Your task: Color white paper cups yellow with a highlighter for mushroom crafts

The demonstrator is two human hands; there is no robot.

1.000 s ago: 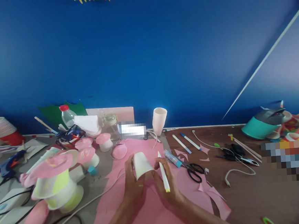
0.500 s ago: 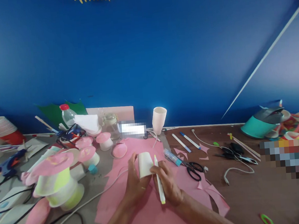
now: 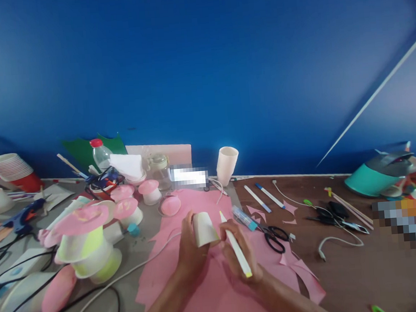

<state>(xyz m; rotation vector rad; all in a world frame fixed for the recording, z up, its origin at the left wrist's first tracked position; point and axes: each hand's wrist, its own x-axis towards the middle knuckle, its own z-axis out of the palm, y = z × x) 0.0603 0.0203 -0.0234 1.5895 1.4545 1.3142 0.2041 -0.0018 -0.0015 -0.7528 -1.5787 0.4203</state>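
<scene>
A white paper cup (image 3: 204,229) is gripped in my left hand (image 3: 188,246), tilted on its side above the pink paper (image 3: 207,290). My right hand (image 3: 239,249) is closed around a white marker pen (image 3: 238,250) with a yellow end, held like a writing tool just right of the cup. The pen's upper tip is apart from the cup wall. Black-handled scissors (image 3: 276,237) and a clear, blue-ended glue stick (image 3: 245,219) lie to the right of my right hand.
Paper cups with pink discs (image 3: 88,232) crowd the left side, beside a blue glue gun (image 3: 22,218) and loose cables. A stack of white cups (image 3: 228,165) stands by the blue wall. Two markers (image 3: 270,195), pink scraps and a white cable (image 3: 340,238) lie on the right.
My right hand has turned the pen, its lower end swinging right and its tip moving away from the cup. My left hand still holds the cup. The whole view has shifted slightly.
</scene>
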